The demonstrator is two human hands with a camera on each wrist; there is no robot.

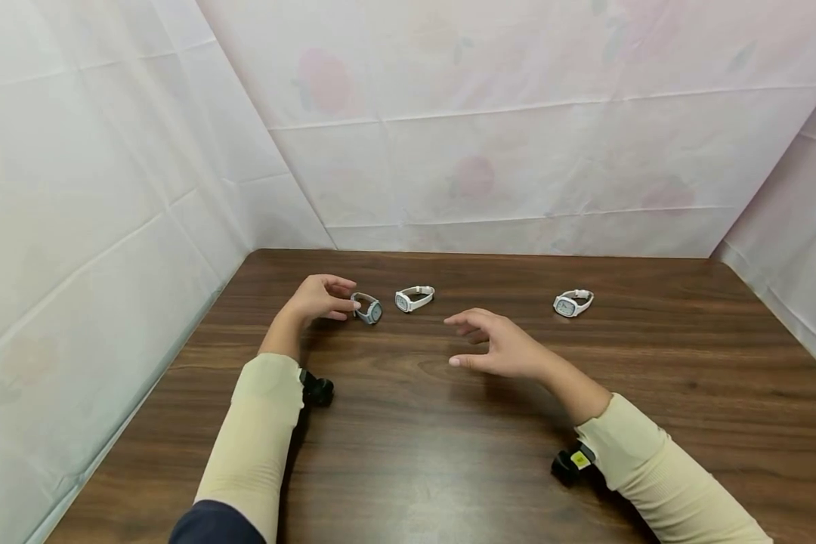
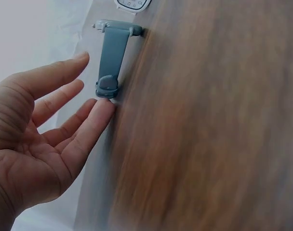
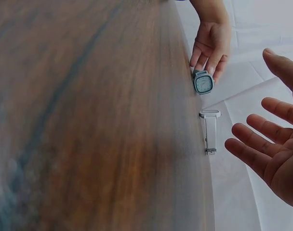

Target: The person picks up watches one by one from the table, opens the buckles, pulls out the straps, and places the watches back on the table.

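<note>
A blue-grey wristwatch (image 1: 375,313) stands on its side on the table, its strap buckled into a loop. My left hand (image 1: 319,298) is at the strap end, fingers loosely bent. In the left wrist view a fingertip meets or nearly meets the buckle of the strap (image 2: 113,57), while the thumb stays apart from it. Right of that watch is a white wristwatch (image 1: 404,302), also looped. My right hand (image 1: 506,346) hovers over the table with fingers spread, holding nothing; in the right wrist view the white watch strap (image 3: 210,134) lies beyond its fingertips.
Another white wristwatch (image 1: 566,306) sits farther right on the brown wooden table (image 1: 408,423). Pale cloth with a faint fruit print (image 1: 517,151) hangs behind the table, and more cloth (image 1: 109,227) borders it at the left and right.
</note>
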